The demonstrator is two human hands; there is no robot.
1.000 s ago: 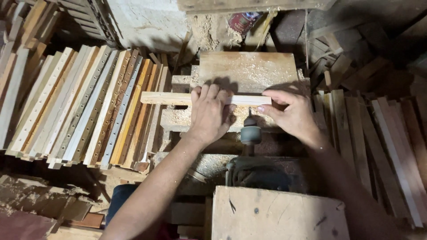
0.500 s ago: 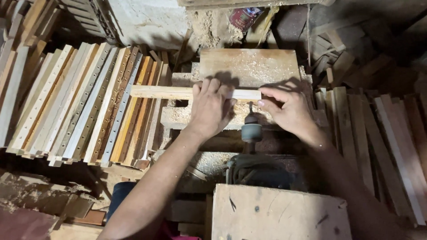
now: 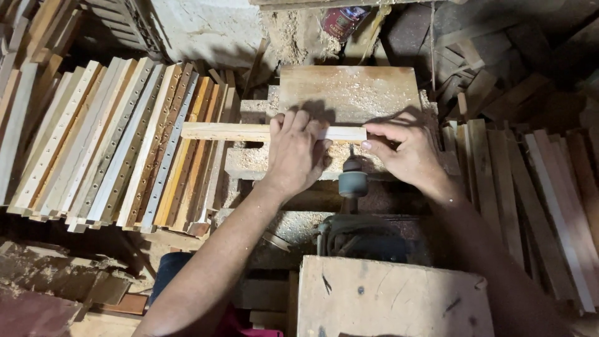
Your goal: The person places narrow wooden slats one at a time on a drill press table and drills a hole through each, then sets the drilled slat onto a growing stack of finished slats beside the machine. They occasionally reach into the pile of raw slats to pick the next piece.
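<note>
A pale wooden slat [image 3: 224,131] lies crosswise over a sawdust-covered wooden work block [image 3: 348,93]. My left hand [image 3: 298,153] presses flat on the slat's middle. My right hand [image 3: 404,151] pinches its right end with the fingertips. Just below the slat, between my hands, a drill chuck with its bit [image 3: 352,181] points up at the slat's edge. A dark motor [image 3: 355,238] sits behind the chuck, toward me.
A stack of drilled slats [image 3: 106,143] leans at the left. More plain slats [image 3: 530,187] pile at the right. A wooden box [image 3: 393,299] stands at the bottom centre. A red can [image 3: 342,22] rests at the top.
The slat has slid to the left across the block, and both hands have moved left with it.
</note>
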